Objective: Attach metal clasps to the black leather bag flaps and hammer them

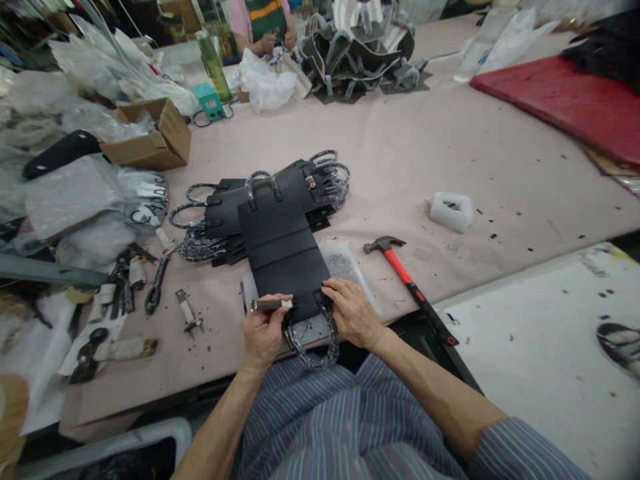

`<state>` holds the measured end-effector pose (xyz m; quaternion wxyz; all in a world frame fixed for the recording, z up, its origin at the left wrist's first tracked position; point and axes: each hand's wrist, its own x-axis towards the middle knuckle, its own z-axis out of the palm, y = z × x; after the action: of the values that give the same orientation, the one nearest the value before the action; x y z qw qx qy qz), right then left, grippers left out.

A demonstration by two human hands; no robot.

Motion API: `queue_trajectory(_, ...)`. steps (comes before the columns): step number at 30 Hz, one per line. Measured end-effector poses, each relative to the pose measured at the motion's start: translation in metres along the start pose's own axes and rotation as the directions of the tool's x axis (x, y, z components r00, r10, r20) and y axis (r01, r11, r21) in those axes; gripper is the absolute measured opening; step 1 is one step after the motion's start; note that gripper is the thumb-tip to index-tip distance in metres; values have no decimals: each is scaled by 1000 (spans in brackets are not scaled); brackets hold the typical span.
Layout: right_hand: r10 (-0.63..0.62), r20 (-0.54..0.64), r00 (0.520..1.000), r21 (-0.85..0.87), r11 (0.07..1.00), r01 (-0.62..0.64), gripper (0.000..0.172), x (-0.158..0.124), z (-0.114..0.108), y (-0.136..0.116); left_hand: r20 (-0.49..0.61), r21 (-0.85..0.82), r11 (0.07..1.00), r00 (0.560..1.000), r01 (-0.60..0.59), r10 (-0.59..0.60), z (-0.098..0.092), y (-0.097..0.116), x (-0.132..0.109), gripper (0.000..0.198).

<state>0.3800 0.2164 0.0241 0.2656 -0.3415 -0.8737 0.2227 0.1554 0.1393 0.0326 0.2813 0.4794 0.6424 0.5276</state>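
Note:
A flat black bag panel [283, 247] with wrapped handles lies on a grey cutting pad [345, 263] at the table's near edge. My left hand [263, 330] is closed around a small metal punch tool [270, 304], its tip at the panel's near left corner. My right hand [353, 312] presses flat on the panel's near right corner, fingers spread over it. The panel's near handle [315, 343] hangs over the table edge between my hands. A stack of similar black panels [225, 217] lies just behind.
A red-handled hammer [407, 280] lies right of the pad. A white foam block [451, 211] sits further right. Pliers and small tools [155, 287] lie at left beside plastic bags and a cardboard box [155, 137]. Another person [263, 23] works at the far end.

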Motion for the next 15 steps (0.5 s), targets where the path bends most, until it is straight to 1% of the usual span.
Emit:
queue_trajectory(3,-16,-10,1000,4,1000,16,49,0,1,0,-28,22,998,998,-60,60,2,-3,-4,15)
queue_trajectory(8,-14,-9,1000,8,1000,14,47,1,0,0,-35,63,984,985,-166,168,5,-2,-8,13)
queue_trajectory(11,-14,-5,1000,-1,1000,14,46,1,-1,0,-32,84,977,979,-198,202,5,-3,-8,12)
queue_trajectory(15,-12,-7,1000,-1,1000,12,46,1,-2,0,-7,155,958,970,-241,245,5,-2,-5,9)
